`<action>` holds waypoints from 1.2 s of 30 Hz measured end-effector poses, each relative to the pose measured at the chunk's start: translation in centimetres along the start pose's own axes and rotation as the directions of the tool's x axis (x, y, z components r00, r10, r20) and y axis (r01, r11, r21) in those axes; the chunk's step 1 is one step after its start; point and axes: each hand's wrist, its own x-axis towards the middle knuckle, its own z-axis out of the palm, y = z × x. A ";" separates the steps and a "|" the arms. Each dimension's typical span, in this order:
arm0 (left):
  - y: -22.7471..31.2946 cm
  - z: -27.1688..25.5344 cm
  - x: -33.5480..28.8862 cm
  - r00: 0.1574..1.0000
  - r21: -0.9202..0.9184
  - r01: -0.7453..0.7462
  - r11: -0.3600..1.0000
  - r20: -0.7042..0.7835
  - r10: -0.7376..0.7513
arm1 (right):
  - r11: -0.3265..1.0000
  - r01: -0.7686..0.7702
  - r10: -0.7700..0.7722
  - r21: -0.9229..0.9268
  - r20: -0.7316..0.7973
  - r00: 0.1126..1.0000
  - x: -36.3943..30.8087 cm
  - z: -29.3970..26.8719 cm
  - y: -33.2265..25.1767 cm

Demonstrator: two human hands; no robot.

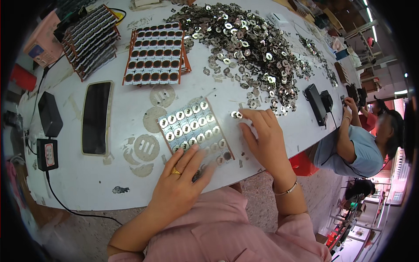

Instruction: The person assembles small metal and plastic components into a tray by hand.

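In front of me lies a flat panel with a reddish-brown edge, bearing rows of small shiny round metal pieces. My left hand, with a gold-coloured ring, rests its stretched fingers on the panel's near part. Its index finger and thumb are smeared by motion but look apart; part of the panel is hidden beneath them. Right of the panel, my right hand has its thumb and index finger apart. The index fingertip is at a pair of small metal pieces on the white table.
A large heap of metal pieces spreads across the back. Stacked panels with dark discs stand behind, beside another stack. A phone and black adapters lie left; a black box lies right. Another person sits at right.
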 end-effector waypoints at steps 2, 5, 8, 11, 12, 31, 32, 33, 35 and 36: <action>-0.1 0.0 -0.1 1.000 0.009 0.003 1.000 -0.003 -0.003 | 0.985 0.101 -0.108 -0.136 -0.039 0.993 0.9 0.8 0.2; 0.0 0.0 0.1 1.000 -0.002 -0.002 1.000 -0.016 0.002 | 0.971 0.135 -0.145 -0.199 -0.037 0.989 0.8 1.2 1.3; 0.0 0.1 -0.1 1.000 -0.005 0.012 1.000 -0.022 -0.012 | 1.000 0.028 -0.029 -0.010 -0.088 0.996 0.5 1.0 1.3; -0.1 0.2 0.0 0.999 -0.025 0.021 0.999 -0.026 -0.022 | 0.867 -0.180 0.222 0.464 -0.038 0.974 -0.4 1.2 2.2; -0.2 0.2 0.1 0.999 -0.046 0.028 0.999 -0.025 -0.029 | 0.663 -0.279 0.316 0.695 0.077 0.945 -0.5 1.2 2.2; -0.5 0.8 3.2 0.955 -0.391 0.122 0.912 -0.206 -0.215 | 0.334 -0.417 0.127 0.845 0.398 0.908 -2.0 0.0 -1.0; -0.4 0.7 3.0 0.964 -0.264 0.091 0.960 -0.217 -0.151 | 0.425 -0.456 0.155 0.782 0.433 0.888 -2.1 -0.4 -0.5; -0.2 0.7 2.9 0.972 -0.133 0.054 0.990 -0.219 -0.083 | 0.423 -0.457 0.160 0.782 0.432 0.888 -2.0 -0.8 -0.6; 0.1 0.5 2.4 0.983 -0.102 0.032 0.994 -0.177 -0.049 | 0.697 -0.444 0.170 0.562 0.473 0.865 -1.9 -1.6 -0.9; 0.2 0.4 2.0 0.990 -0.065 0.014 0.998 -0.138 -0.023 | 0.696 -0.446 0.171 0.563 0.473 0.864 -2.1 -1.4 -0.8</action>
